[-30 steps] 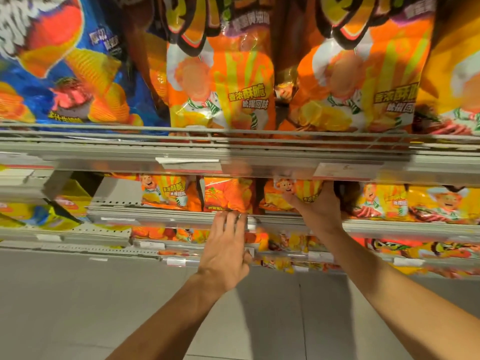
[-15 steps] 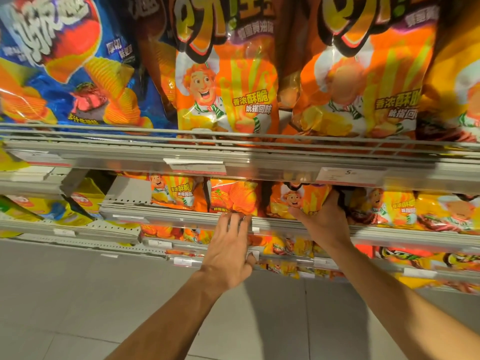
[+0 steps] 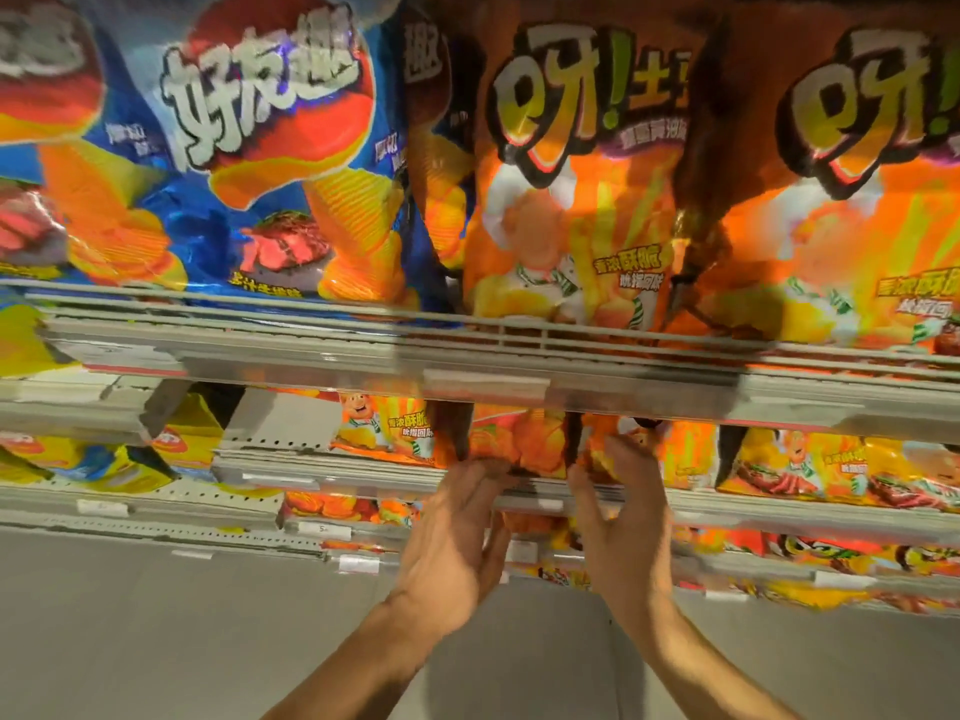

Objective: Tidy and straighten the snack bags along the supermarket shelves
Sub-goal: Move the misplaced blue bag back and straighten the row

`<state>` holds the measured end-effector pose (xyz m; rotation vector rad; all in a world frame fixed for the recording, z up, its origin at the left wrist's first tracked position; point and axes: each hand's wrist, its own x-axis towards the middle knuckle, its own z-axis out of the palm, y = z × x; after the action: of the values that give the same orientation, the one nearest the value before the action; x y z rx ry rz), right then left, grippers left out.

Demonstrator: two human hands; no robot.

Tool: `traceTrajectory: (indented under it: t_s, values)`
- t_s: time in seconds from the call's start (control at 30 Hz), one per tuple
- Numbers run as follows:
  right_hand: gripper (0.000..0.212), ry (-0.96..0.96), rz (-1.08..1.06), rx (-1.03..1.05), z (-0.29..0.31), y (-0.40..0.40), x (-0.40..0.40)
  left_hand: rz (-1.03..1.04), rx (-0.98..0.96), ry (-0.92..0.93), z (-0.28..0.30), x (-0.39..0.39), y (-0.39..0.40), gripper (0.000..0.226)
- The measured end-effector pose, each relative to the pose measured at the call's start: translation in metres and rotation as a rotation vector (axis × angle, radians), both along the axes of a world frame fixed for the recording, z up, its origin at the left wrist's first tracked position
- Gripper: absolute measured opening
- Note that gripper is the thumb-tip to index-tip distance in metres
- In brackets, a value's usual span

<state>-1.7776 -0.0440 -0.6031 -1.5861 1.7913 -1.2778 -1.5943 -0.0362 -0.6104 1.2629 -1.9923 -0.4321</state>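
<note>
On the second shelf, under the price rail: orange snack bag (image 3: pixel 514 444) stands at the shelf's front edge, between a chef-printed bag (image 3: pixel 384 428) on its left side and another orange bag (image 3: pixel 623 449) on its right.
Left hand (image 3: pixel 452 543): reaches up from below, fingers fairly straight, tips touching the lower left edge of the orange snack bag where it meets the shelf lip (image 3: pixel 535 491); this grip holds nothing that I can see.
Right hand (image 3: pixel 623 537): fingers spread and slightly bent, tips against the bag at the right side; whether they pinch the foil is too blurred to tell.
Step in hand: by my reading, squaring one bag between two hands, mid-row.
Next move: likely a light push back and upright so its face lines up with its neighbours; the foil is slippery and puffed, so gentle, even pressure from both sides suits.
Top shelf: large blue crisp bags (image 3: pixel 249 163) toward the left end, large orange bags (image 3: pixel 576 200) toward the right, behind a wire front rail (image 3: pixel 311 314).
Lower shelves: more yellow and orange packs, blurred.
Floor (image 3: pixel 156 641): grey tiles beneath.
</note>
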Motion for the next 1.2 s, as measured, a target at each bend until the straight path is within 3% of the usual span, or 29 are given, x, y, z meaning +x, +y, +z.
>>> traceTrajectory:
  t_s: [0.1, 0.17, 0.3, 0.37, 0.43, 0.53, 0.63, 0.7, 0.8, 0.93, 1.03, 1.2]
  values:
    - [0.067, -0.012, 0.032, 0.122, 0.0, -0.019, 0.026, 0.014, -0.069, 0.053, 0.009, 0.04, -0.012, 0.036]
    - [0.083, -0.127, 0.054, 0.223, 0.003, -0.029, 0.039, 0.093, -0.08, 0.026, 0.011, 0.067, -0.023, 0.038]
    - [0.072, -0.112, 0.031, 0.21, -0.003, -0.05, 0.05, 0.382, -0.026, -0.029, 0.015, 0.101, -0.045, 0.039]
    - [0.082, -0.126, 0.015, 0.284, -0.002, -0.06, 0.054, 0.478, 0.119, -0.039, 0.014, 0.114, -0.061, 0.049]
    - [0.084, -0.122, 0.008, 0.352, -0.004, -0.067, 0.052, 0.39, 0.329, 0.05, 0.012, 0.123, -0.076, 0.054]
    - [0.077, -0.085, 0.042, 0.418, 0.0, -0.071, 0.051, 0.281, 0.47, 0.25, 0.014, 0.127, -0.088, 0.047]
    - [0.093, -0.085, 0.052, 0.499, -0.002, -0.075, 0.049, 0.318, 0.611, 0.259, 0.01, 0.129, -0.097, 0.045]
    - [0.097, -0.077, 0.031, 0.52, -0.001, -0.077, 0.049, 0.301, 0.776, 0.369, 0.009, 0.13, -0.103, 0.038]
    - [0.092, -0.106, 0.011, 0.502, -0.001, -0.078, 0.05, 0.237, 0.913, 0.492, 0.017, 0.128, -0.109, 0.062]
    - [0.073, -0.128, -0.003, 0.458, 0.001, -0.074, 0.052, 0.34, 0.915, 0.62, 0.021, 0.13, -0.105, 0.041]
    - [0.056, -0.177, 0.036, 0.419, 0.012, -0.068, 0.057, 0.365, 0.814, 0.607, 0.026, 0.132, -0.096, 0.05]
    - [0.05, -0.03, -0.01, 0.278, 0.038, -0.05, 0.06, 0.458, 0.745, 0.672, 0.036, 0.126, -0.088, 0.054]
